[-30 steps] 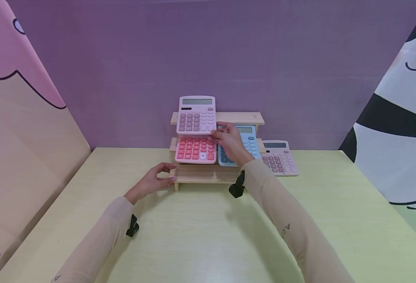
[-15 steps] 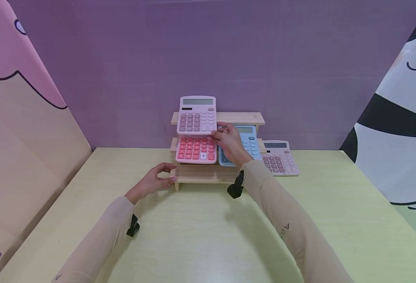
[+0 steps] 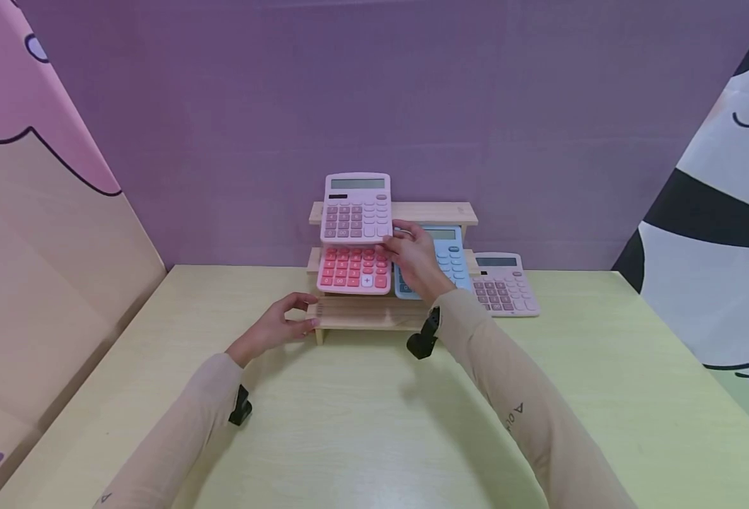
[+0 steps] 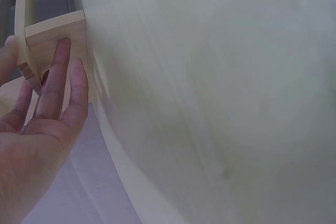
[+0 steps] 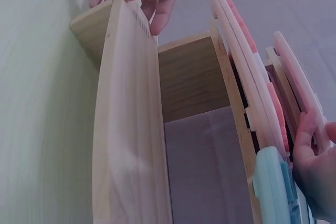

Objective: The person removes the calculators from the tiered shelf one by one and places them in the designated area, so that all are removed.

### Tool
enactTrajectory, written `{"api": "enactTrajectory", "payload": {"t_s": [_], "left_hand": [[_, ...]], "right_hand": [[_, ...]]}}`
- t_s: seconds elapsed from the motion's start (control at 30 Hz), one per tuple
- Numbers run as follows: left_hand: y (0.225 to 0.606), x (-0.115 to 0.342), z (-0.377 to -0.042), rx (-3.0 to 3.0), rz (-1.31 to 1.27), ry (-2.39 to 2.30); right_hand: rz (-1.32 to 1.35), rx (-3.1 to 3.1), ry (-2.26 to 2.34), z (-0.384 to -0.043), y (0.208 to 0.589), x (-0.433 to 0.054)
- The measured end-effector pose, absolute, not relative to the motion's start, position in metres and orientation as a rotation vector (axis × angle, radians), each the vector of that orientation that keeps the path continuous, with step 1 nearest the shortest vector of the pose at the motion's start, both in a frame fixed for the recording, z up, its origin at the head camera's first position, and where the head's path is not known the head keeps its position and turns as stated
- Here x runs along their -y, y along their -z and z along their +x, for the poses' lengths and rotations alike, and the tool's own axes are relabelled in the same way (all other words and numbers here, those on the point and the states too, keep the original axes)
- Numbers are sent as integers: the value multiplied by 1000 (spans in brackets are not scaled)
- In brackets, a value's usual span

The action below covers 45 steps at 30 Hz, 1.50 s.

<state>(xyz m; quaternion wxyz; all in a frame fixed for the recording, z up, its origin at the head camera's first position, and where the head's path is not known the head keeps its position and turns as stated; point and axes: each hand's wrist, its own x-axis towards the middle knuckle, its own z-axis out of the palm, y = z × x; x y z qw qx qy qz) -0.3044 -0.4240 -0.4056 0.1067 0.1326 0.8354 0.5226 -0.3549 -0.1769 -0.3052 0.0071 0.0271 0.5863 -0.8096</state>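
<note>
A tiered wooden shelf (image 3: 374,318) stands on the table, and my left hand (image 3: 275,329) grips the left end of its lowest board. In the left wrist view, fingers (image 4: 52,85) of that hand reach under the board against its leg. My right hand (image 3: 415,258) pinches the lower right corner of a light pink calculator (image 3: 357,208) on the top board. Below it, a calculator with red-pink keys (image 3: 353,272) leans on the middle board, its upper part covered. Beside that one stands a blue calculator (image 3: 453,258), partly hidden by my right hand.
Another light pink calculator (image 3: 506,290) lies at the shelf's right side, on the table (image 3: 349,424). A purple backdrop (image 3: 374,106) hangs behind, with printed cartoon panels at both sides. A black wrist camera (image 3: 424,339) sits under the right sleeve.
The light pink calculator on top has shifted very slightly right with my right hand, along with a tiny drift of the whole view. The left hand keeps its hold on the shelf.
</note>
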Motion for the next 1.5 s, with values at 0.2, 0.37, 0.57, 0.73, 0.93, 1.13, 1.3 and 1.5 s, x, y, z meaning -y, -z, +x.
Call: {"api": "enactTrajectory", "payload": {"t_s": [0.2,0.37,0.57,0.73,0.93,1.13,1.3,1.5], "left_hand": [[405,423,-304,-2458,381,-1542],[406,424,-303,-2451,384,-1550],[407,425,-303,-2449,392,-1551],[408,425,-305,-2443,382,-1553],[409,423,-307,-2452,372,-1543],[407,422,-306,-2462,384,-1541],[406,421,-306,-2464,386,-1539],[409,423,-308,-2471,396,-1528]], "right_hand": [[90,-1813,2533,-353,306,176],[95,-1795,2541,-352,306,174],[112,-1773,2557,-351,305,173],[97,-1748,2576,-349,304,171],[75,-1713,2594,-347,303,167],[89,-1677,2617,-345,301,162],[61,-1690,2609,-342,300,157],[28,-1748,2582,-338,302,152]]}}
